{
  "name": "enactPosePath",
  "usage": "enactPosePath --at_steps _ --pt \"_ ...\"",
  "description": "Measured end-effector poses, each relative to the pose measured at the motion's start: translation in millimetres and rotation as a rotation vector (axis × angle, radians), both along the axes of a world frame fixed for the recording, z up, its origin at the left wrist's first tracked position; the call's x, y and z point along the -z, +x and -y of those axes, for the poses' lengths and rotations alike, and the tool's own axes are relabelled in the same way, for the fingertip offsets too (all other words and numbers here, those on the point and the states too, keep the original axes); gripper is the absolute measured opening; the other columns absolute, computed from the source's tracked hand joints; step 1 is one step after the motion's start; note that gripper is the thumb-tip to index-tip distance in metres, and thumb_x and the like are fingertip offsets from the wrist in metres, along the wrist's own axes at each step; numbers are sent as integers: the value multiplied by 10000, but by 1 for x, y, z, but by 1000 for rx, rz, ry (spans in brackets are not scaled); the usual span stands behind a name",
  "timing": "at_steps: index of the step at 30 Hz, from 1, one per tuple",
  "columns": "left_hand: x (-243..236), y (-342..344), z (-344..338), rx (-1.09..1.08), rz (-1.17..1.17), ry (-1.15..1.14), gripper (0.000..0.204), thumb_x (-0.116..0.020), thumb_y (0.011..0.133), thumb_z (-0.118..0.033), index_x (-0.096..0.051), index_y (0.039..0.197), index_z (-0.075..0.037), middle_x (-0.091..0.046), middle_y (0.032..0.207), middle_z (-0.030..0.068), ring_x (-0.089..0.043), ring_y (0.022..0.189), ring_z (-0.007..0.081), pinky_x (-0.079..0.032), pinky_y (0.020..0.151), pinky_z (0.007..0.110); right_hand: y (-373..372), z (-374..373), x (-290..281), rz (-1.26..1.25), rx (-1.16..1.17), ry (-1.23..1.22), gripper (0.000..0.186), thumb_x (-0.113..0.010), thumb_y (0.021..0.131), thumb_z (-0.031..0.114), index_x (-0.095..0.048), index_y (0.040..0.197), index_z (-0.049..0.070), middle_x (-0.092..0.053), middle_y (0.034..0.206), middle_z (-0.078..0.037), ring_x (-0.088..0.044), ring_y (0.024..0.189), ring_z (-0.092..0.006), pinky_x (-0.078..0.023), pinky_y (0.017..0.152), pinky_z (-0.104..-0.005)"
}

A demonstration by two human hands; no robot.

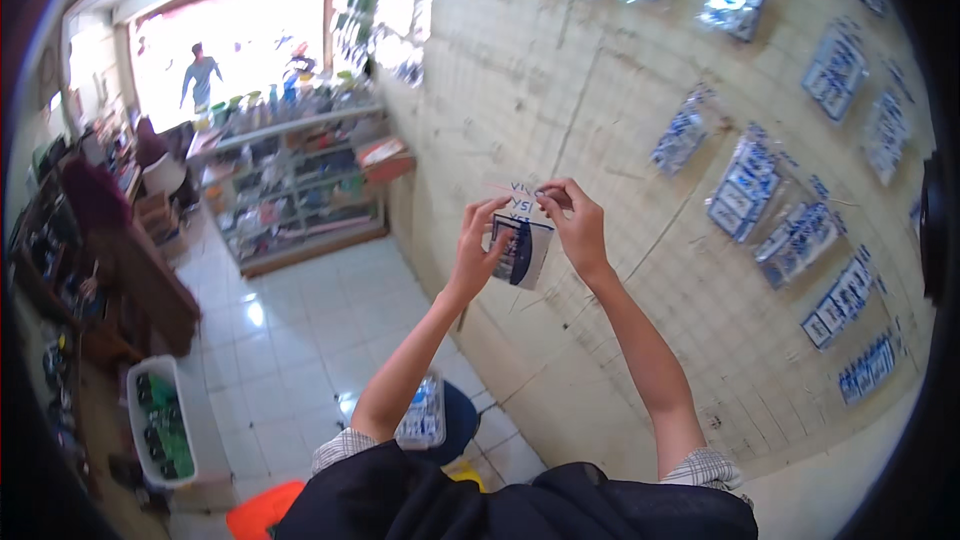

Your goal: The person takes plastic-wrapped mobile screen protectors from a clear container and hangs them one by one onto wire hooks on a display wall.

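Observation:
Both of my arms reach up toward the wire grid wall (620, 130). Between my hands hangs a small clear plastic packet (528, 258) with a dark blue and white printed card and handwriting along its top. My left hand (478, 248) grips the packet by its left side, fingers bent round the edge. At the packet's upper right corner, my right hand (578, 225) has thumb and forefinger pinched together. What lies between those fingertips, the packet's edge or a hook, is too small to make out.
Rows of packets (745, 185) hang on the grid to the right and along the top. A glass display case (300, 190) stands at far left. Below are a white bin (165, 420) with green items, a stool (460, 425) bearing a clear box, and an orange object (262, 510). A person (201, 75) stands outside.

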State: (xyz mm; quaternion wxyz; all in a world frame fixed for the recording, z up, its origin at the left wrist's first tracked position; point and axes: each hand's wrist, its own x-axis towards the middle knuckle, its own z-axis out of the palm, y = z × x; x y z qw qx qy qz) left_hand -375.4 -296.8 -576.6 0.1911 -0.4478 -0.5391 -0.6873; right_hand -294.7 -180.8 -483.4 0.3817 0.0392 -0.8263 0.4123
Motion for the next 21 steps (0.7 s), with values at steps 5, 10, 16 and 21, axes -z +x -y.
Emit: enactPosePath --at_steps 5,10,16,21 --pt "-77 -9 -43 34 -16 63 417 -496 789 71 -429 1187 -33 -445 1110 89 -535 905 152 -452 754 256 -4 -40 -59 -248 79 114 256 -572 812 44 -462 1042 57 -587 725 -96 -599 697 -139 -463 630 -268" --pt "-135 -32 -88 52 -100 127 522 -415 713 143 -443 1192 -64 -426 1115 133 -478 991 254 -405 847 310 -26 -79 -122 -313 137 271 83 -532 784 -8 -588 844 6 -607 761 -106 -604 691 -188 -467 631 -276" --pt "-187 -98 -130 -133 -238 104 643 -381 635 158 -444 1213 -118 -383 1119 167 -418 1058 343 -341 933 362 -104 -121 -167 -369 148 351 133 -508 769 -13 -616 847 -9 -613 817 -135 -605 747 -245 -470 674 -320" --pt "-214 -137 -162 -136 -139 -7 757 -364 583 163 -398 1275 -141 -345 1150 167 -366 1131 323 -339 963 329 -151 -152 -185 -437 204 465 194 -493 738 -25 -627 876 -5 -605 867 -157 -581 819 -296 -452 754 -361"
